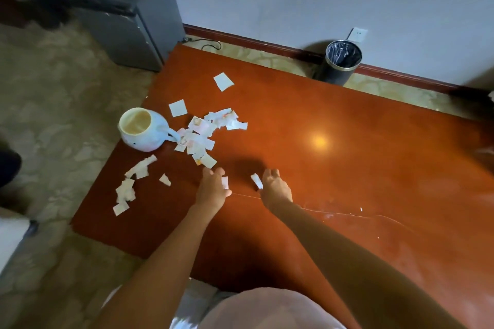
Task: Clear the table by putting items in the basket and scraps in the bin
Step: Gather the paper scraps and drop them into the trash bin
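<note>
Left hand (212,187) and right hand (275,186) look loosely spread, can't tell if pinching scraps (199,132); rake into 1 pile before the bin (337,70).

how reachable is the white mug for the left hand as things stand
Probably yes: the left hand hovers over the table a little short of the mug, with only flat paper scraps lying between them and nothing tall in the way.

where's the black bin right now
In the head view, the black cylindrical bin stands on the floor at upper right, past the far edge of the red-brown wooden table, below a white wall socket.
</note>
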The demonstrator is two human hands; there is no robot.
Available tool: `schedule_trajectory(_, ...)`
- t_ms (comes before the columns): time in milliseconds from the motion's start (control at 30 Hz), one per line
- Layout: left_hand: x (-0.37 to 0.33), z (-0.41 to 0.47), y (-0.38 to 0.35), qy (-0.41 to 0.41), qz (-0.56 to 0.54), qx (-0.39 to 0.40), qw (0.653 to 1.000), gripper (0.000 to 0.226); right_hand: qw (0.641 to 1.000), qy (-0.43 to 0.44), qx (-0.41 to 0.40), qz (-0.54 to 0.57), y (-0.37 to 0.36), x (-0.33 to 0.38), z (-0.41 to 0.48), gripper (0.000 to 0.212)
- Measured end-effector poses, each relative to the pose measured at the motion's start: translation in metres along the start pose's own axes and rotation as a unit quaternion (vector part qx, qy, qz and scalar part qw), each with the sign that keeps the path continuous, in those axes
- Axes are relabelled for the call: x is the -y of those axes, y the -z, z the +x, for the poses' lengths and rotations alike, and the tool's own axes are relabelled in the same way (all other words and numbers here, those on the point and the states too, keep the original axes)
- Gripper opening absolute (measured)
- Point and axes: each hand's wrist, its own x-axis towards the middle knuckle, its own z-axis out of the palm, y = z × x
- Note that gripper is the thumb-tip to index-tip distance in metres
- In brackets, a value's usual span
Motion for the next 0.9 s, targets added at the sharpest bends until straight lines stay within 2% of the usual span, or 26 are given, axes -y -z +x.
schedule_trajectory(133, 0.005, 0.003, -0.007, -0.011, 0.027, -0.022, 0.999, 0.039, 1.0, -0.001, 0.004, -0.009, -0.001, -0.001, 0.005, 0.024)
schedule_trajectory(300, 0.006, 0.011, -0.005, -0.008, 0.0, -0.025, 1.0, 0.033, 1.0, 0.016, -0.011, 0.004, 0.002, 0.005, 0.009, 0.03)
schedule_trajectory(400, 0.007, 0.018, 0.004, -0.005, -0.026, -0.033, 0.999, 0.024, 0.998, 0.019, -0.021, 0.057, 0.012, 0.017, 0.015, 0.031)
schedule_trajectory(567, 0.017, 0.04, 0.027, 0.006, -0.088, -0.097, 0.991, 0.018, 0.995, 0.076, -0.005, 0.058, 0.024, 0.042, 0.036, 0.021)
schedule_trajectory(733, 0.029, 0.066, 0.043, -0.014, -0.037, -0.158, 0.987, 0.021, 0.991, 0.117, 0.017, 0.065, 0.033, 0.071, 0.058, 0.016)
schedule_trajectory(900, 0.024, 0.091, 0.045, -0.052, 0.002, -0.115, 0.992, 0.021, 0.989, 0.138, -0.043, -0.02, 0.048, 0.088, 0.084, 0.018)
